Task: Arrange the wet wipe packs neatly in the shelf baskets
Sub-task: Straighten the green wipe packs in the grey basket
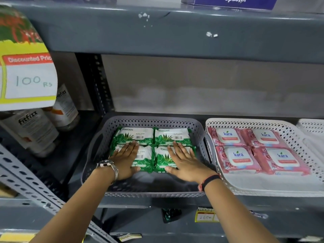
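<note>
A grey perforated basket (98, 151) on the shelf holds several green-and-white Origami wet wipe packs (172, 135) laid flat in a two-by-two block. My left hand (125, 159), with a wristwatch, lies flat with fingers spread on the front left pack. My right hand (184, 161), with a black wristband, lies flat on the front right pack. Neither hand grips anything. To the right, a white perforated basket (263, 186) holds several pink Kara wet wipe packs (233, 158), also in a two-by-two block.
Another white basket (312, 130) shows at the far right edge. White Fitfizz bottles (33, 127) stand on the neighbouring shelf to the left, below a yellow price card (28, 76). A grey shelf board (175, 35) hangs overhead; a perforated upright (98, 81) stands behind the grey basket.
</note>
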{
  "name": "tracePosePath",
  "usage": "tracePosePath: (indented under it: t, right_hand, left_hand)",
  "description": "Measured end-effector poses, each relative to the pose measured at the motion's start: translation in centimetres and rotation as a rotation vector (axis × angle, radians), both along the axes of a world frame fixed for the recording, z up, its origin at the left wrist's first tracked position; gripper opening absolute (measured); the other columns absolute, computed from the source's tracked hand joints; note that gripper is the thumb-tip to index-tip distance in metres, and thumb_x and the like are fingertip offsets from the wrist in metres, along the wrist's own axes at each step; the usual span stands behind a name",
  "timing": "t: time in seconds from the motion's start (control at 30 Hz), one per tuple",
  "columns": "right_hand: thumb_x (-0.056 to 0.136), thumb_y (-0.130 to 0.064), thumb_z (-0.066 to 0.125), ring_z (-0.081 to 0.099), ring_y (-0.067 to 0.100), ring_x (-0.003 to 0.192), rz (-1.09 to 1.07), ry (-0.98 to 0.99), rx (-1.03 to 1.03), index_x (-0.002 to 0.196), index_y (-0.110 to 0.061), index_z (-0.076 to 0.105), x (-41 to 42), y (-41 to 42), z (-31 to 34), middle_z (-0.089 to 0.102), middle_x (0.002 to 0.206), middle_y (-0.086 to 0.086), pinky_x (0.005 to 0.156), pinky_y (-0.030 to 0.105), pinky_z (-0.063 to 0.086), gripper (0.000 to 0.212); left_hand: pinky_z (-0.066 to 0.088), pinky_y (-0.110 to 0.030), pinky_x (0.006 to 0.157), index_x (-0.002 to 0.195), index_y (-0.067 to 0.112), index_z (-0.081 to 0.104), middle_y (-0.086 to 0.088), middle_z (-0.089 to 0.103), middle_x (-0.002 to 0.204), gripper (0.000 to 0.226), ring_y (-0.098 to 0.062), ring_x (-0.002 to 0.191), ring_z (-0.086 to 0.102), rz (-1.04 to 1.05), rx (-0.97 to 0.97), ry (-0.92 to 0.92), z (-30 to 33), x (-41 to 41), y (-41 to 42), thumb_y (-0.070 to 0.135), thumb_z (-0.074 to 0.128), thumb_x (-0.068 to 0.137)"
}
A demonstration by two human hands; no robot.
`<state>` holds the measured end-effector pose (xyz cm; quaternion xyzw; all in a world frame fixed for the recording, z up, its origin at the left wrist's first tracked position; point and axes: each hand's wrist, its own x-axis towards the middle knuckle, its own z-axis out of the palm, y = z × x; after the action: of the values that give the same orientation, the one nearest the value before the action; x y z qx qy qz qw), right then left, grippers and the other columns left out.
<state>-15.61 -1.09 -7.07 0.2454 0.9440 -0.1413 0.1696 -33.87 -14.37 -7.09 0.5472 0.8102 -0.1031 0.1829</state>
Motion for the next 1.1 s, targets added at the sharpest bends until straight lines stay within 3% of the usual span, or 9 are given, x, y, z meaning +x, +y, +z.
tracePosePath:
  t: [0.1, 0.2, 0.3, 0.53, 0.7, 0.93, 1.1]
  right_hand:
    - [0.096, -0.05, 0.019, -0.021, 0.02, 0.141, -0.042, 0.092, -0.022, 0.145, -0.021, -0.012, -0.3, 0.3, 0.4, -0.023, 0.154, 0.005, 0.113, 0.046, -0.014, 0.065]
    - [0.098, -0.045, 0.015, -0.008, 0.022, 0.145, -0.134, 0.264, 0.066, 0.146, -0.016, -0.002, -1.8, 1.0, 0.9, -0.007, 0.157, 0.008, 0.114, 0.043, -0.008, 0.059]
    - [0.099, -0.04, 0.015, -0.006, 0.023, 0.145, -0.231, 0.313, 0.095, 0.146, -0.011, 0.002, -4.2, 1.2, 0.8, -0.003, 0.158, 0.01, 0.116, 0.044, -0.006, 0.056]
    - [0.099, -0.037, 0.012, -0.015, 0.02, 0.144, -0.281, 0.216, 0.113, 0.146, -0.013, -0.006, -5.8, 1.5, -1.4, -0.014, 0.157, 0.006, 0.116, 0.049, -0.01, 0.056]
    - [0.099, -0.037, 0.013, -0.019, 0.019, 0.143, -0.291, 0.207, 0.103, 0.145, -0.014, -0.01, -5.7, 1.4, -1.7, -0.019, 0.156, 0.004, 0.115, 0.051, -0.013, 0.056]
    - [0.099, -0.035, 0.014, -0.018, 0.018, 0.143, -0.288, 0.239, 0.111, 0.146, -0.015, -0.008, -5.6, 1.5, -1.9, -0.017, 0.157, 0.003, 0.115, 0.05, -0.013, 0.055]
    - [0.099, -0.035, 0.016, -0.017, 0.018, 0.144, -0.29, 0.253, 0.104, 0.146, -0.015, -0.007, -5.5, 1.5, -2.1, -0.016, 0.157, 0.003, 0.115, 0.05, -0.012, 0.055]
  left_hand:
    - [0.002, -0.044, 0.114, 0.143, 0.016, -0.01, -0.003, -0.018, 0.152, 0.069, -0.02, 0.139, -0.012, 0.01, -0.003, -0.073, 1.0, -0.4, 0.2, 0.047, 0.03, 0.095]
    - [0.003, -0.041, 0.114, 0.144, 0.02, 0.003, -0.001, -0.005, 0.154, 0.056, -0.019, 0.14, -0.004, 0.071, 0.212, -0.069, 1.9, -0.9, 1.2, 0.044, 0.024, 0.097]
    - [0.001, -0.039, 0.114, 0.143, 0.015, 0.002, -0.004, -0.005, 0.154, 0.054, -0.018, 0.14, -0.005, 0.121, 0.362, -0.043, 1.5, -0.7, 3.2, 0.039, 0.02, 0.099]
    - [-0.006, -0.034, 0.113, 0.142, 0.011, -0.008, -0.006, -0.014, 0.153, 0.054, -0.016, 0.139, -0.011, 0.193, 0.292, 0.024, -2.0, -0.7, 5.4, 0.038, 0.009, 0.098]
    - [-0.006, -0.038, 0.113, 0.142, 0.011, -0.012, -0.007, -0.018, 0.152, 0.055, -0.018, 0.139, -0.013, 0.199, 0.263, 0.041, -2.0, -0.5, 5.4, 0.037, 0.01, 0.098]
    - [-0.007, -0.04, 0.113, 0.141, 0.012, -0.014, -0.008, -0.021, 0.151, 0.054, -0.019, 0.138, -0.016, 0.193, 0.244, -0.028, -1.7, -0.7, 5.3, 0.034, 0.013, 0.099]
    - [-0.006, -0.037, 0.113, 0.142, 0.011, -0.011, -0.007, -0.017, 0.152, 0.052, -0.019, 0.139, -0.014, 0.181, 0.28, 0.031, -2.0, -0.5, 5.0, 0.033, 0.01, 0.099]
